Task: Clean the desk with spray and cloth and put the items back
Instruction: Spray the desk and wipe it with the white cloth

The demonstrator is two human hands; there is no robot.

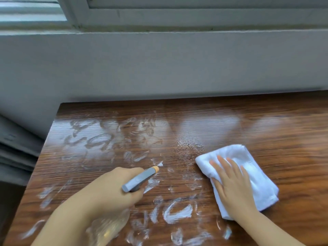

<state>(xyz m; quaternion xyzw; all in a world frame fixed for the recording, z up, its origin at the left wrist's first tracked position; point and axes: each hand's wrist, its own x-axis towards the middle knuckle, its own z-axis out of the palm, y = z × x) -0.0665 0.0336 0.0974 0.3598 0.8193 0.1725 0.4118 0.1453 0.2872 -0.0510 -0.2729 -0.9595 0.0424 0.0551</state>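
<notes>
My left hand grips a spray bottle with a grey head and an orange nozzle that points away over the brown wooden desk. The bottle's clear body shows below my wrist. A folded white cloth lies on the desk at the right, and my right hand presses flat on it with straight fingers. Fine spray droplets sit on the wood just left of the cloth. White smears cover the left and near parts of the desk.
A grey wall runs right behind the desk, with a window frame above it. Dark grey fabric hangs beside the desk's left edge. The desk's right part is free of smears.
</notes>
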